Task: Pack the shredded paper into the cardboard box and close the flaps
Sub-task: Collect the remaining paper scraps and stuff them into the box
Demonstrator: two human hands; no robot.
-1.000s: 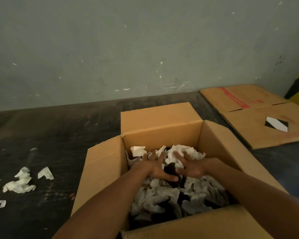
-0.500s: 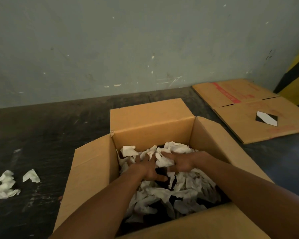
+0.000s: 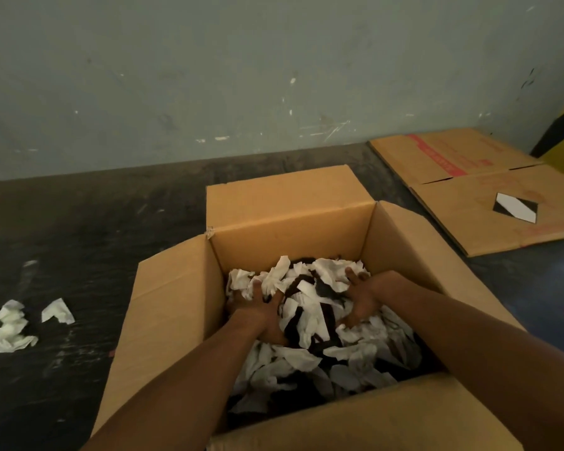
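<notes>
Both hands, left hand point(image 3: 258, 315) and right hand point(image 3: 362, 299), were inside the open brown cardboard box point(image 3: 173, 307). Their fingers point(image 3: 352, 275) lay spread, pressing on the white and black shredded paper point(image 3: 310, 307) heaped between and under them.

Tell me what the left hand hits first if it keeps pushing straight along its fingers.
Probably the crumpled white shredded paper right at the left hand's fingertips; beyond it, the brown cardboard box's far wall. Depth is uncertain.

Dim, even indoor light with no glare; soft shadow deep inside the cardboard box point(image 3: 290, 222); slight overall softness; wide-angle bending stretches the frame edges.
</notes>
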